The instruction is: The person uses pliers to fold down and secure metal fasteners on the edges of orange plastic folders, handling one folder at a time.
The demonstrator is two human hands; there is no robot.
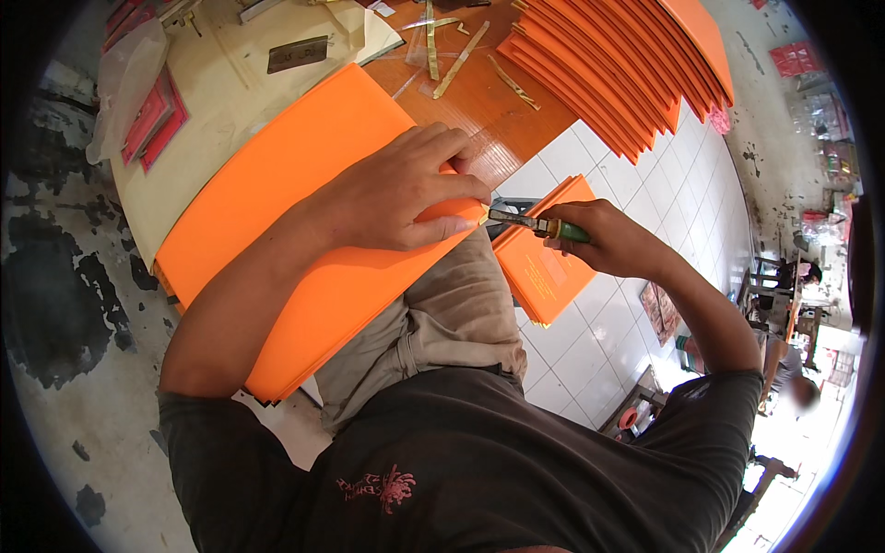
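the left hand (419,189) lies on top of a large orange folder (286,166), with thumb and forefinger set a little apart at its right corner; whether it grips or only presses down cannot be told. the right hand (599,238) is clamped round the green-handled pliers (544,224), whose tips point left and meet a small gold corner piece (483,215) on the folder — the two hands are near each other but not touching

the folder slants from the bench (521,134) towards the person's lap, its near part above the beige trousers (461,304). on the left, a cream sheet (221,92) shows beyond the folder, and on it lie a dark plate (298,55) and, farther left, some red packets (157,120) by a clear plastic bag (124,88)

thin gold strips (461,61) are scattered on the brown wood at the far side. a tall fanned stack of orange folders (599,74) stands at the far right — a smaller orange pile (548,267) sits nearer, just beyond the pliers, above the white tiled floor (590,323)
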